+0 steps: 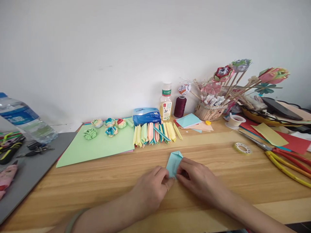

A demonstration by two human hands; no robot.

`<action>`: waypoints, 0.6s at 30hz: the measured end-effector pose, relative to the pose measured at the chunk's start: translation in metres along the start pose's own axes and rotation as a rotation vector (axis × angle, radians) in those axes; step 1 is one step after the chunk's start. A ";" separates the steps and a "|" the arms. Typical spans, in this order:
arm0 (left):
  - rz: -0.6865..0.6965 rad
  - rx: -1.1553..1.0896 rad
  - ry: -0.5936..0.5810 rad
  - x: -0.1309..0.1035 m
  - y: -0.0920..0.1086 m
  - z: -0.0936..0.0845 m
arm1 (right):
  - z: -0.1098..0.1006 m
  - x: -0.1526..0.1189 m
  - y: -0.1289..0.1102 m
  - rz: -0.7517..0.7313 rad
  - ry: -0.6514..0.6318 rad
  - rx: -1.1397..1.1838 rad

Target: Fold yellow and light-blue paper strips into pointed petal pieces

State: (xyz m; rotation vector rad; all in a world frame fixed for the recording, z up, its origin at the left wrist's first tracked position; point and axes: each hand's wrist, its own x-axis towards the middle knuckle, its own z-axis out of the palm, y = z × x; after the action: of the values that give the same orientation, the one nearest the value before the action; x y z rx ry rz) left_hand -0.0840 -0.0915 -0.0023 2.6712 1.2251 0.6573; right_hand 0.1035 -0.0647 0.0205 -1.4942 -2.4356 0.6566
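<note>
A light blue piece of paper (173, 163) lies on the wooden table, its two top corners folded in. My left hand (155, 183) has its fingers closed at the paper's lower left edge. On the right side, the curled fingers of my right hand (194, 171) pinch the paper's edge. The lower corner is partly hidden by both hands. Beyond the paper sits a row of folded paper strips (155, 133) in yellow, peach, green and blue.
Paper flowers (111, 131) rest on green sheets (97, 150) at left. A tissue pack (146, 115), glue bottle (166, 103), thread spool (180, 106) and flower basket (211, 110) line the wall. Tape (243, 148) and scissors (269, 149) lie at right, a water bottle (26, 118) far left.
</note>
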 end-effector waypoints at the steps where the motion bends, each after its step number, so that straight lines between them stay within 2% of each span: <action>1: -0.061 -0.023 -0.017 0.001 0.001 0.000 | 0.001 0.000 0.001 -0.008 0.005 -0.003; 3: -0.090 -0.030 -0.032 0.001 0.003 0.001 | 0.002 -0.001 0.004 -0.042 0.031 -0.015; 7: 0.029 0.056 0.030 -0.001 0.000 0.006 | 0.002 -0.005 0.017 -0.225 0.082 -0.084; 10: 0.154 0.148 0.070 -0.002 -0.007 0.009 | -0.003 -0.011 0.027 -0.433 0.101 -0.180; 13: 0.325 0.276 0.108 -0.001 -0.014 0.005 | -0.004 -0.020 0.027 -0.586 0.116 -0.273; 15: 0.380 0.373 0.146 0.001 -0.016 0.002 | -0.001 -0.028 0.020 -0.598 0.135 -0.315; 18: 0.378 0.383 0.159 0.001 -0.015 0.000 | 0.008 -0.038 0.002 -0.495 0.135 -0.278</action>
State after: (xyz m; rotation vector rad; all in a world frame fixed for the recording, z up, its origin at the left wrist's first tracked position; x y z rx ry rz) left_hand -0.0939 -0.0805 -0.0063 3.2753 0.9643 0.7616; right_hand 0.1192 -0.0994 0.0146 -0.9037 -2.7120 0.1176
